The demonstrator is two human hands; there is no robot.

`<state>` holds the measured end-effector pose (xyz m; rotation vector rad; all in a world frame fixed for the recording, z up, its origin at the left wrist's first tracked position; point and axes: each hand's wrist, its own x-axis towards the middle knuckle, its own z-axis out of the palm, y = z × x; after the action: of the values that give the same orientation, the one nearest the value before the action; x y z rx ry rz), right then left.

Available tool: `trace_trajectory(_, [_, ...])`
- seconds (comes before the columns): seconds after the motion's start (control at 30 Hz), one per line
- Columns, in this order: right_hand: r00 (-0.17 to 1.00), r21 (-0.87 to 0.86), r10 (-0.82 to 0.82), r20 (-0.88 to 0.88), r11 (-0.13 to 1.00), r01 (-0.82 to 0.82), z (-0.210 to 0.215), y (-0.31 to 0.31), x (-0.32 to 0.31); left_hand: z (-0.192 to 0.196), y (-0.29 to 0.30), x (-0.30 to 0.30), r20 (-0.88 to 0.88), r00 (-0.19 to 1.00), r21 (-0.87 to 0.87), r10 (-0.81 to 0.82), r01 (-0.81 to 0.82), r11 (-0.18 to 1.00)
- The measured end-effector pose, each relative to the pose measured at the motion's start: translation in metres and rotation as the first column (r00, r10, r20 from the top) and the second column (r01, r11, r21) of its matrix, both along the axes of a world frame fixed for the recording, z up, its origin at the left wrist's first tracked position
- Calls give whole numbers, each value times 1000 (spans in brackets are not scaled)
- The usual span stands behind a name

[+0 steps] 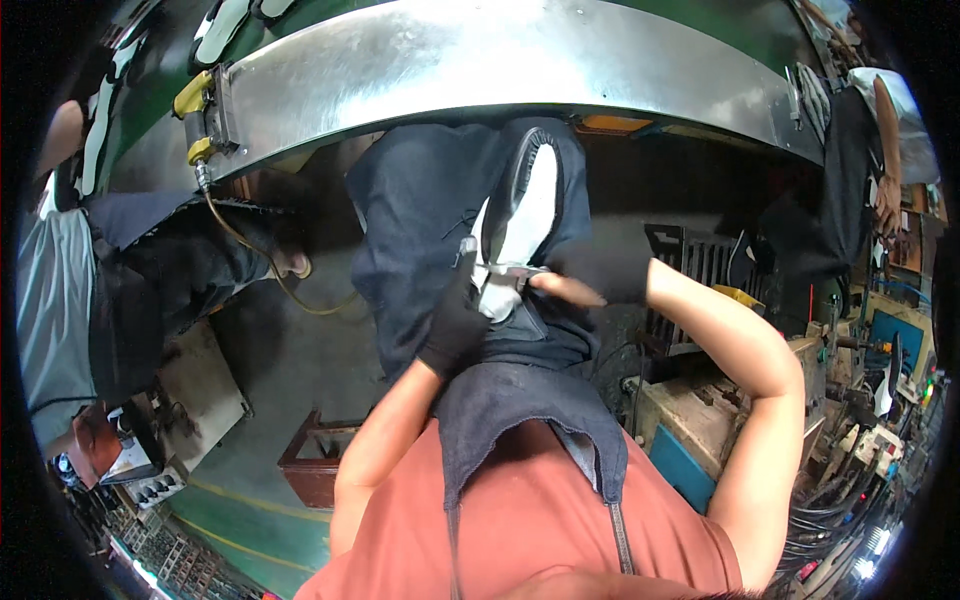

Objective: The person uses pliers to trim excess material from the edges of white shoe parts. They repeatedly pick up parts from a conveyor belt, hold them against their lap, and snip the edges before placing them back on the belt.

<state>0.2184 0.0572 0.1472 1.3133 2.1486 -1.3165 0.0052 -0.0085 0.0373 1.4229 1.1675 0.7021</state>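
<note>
A black shoe upper (541, 195) with a white underside lies bottom up across my lap, its rounded toe pointing away from me. Dark gathered material runs around the toe edge. My left hand (457, 325), in a black glove, is closed on the left side of the shoe near the heel; something pale shows at a fingertip. On the right, my gloved right hand (590, 277) is smeared by motion, with bare finger skin showing. It grips a short shiny metal hand tool (515, 270) that lies across the heel end. The tool's exact kind is unclear.
Beyond my knees runs a long metal bench (480, 60). A yellow air tool (197, 105) hangs at its left end, its hose (240, 240) dropping near my leg. People stand or sit left and right. A dark slatted crate (690, 265) and machinery (850, 400) stand at right.
</note>
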Motion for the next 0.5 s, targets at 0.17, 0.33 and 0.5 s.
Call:
trace_trajectory(0.17, [973,450,229,-42,873,-186,-61,9,19,-34,2,-1,-71,995,208,69,-53,977])
trace_trajectory(0.33, [979,437,115,169,881,-179,-21,-5,-19,-27,11,-11,3,995,-111,103,-103,989])
trace_trajectory(0.5, [886,592,449,113,686,-423,-62,36,26,0,16,-6,19,999,121,-29,27,992])
